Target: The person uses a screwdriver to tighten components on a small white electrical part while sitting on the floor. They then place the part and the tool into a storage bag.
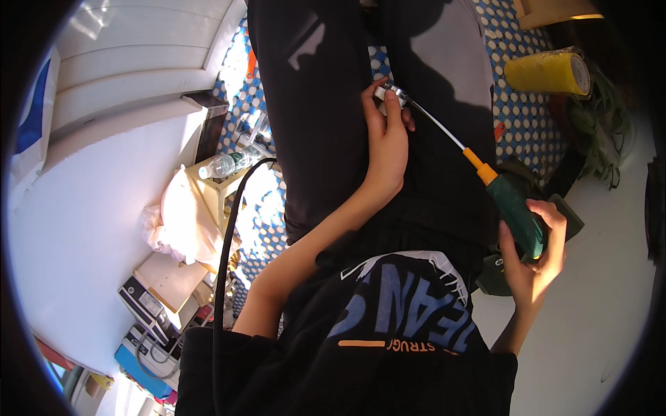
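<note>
My left hand [387, 140] pinches a small white-and-metal fitting [391, 96] above my dark trouser legs. A screwdriver [512, 210] with a dark green handle, an orange collar and a long metal shaft slants from my right hand [538, 249] up to the fitting. The shaft's tip meets or nearly meets the metal part; the exact contact is hidden by the fingers. My right fingers and thumb are around the rear of the handle. Behind and below that hand lies a dark green object [494, 275], partly covered, of unclear kind.
Blue-and-white tiled floor [525, 125] shows on both sides. At left are a plastic bottle [231, 164] on a low stool [210, 190], a pale bag [187, 218] and boxes [169, 281]. A black cable [223, 260] runs by my left arm. At right are a yellow tape roll [543, 73] and leafy plant [603, 125].
</note>
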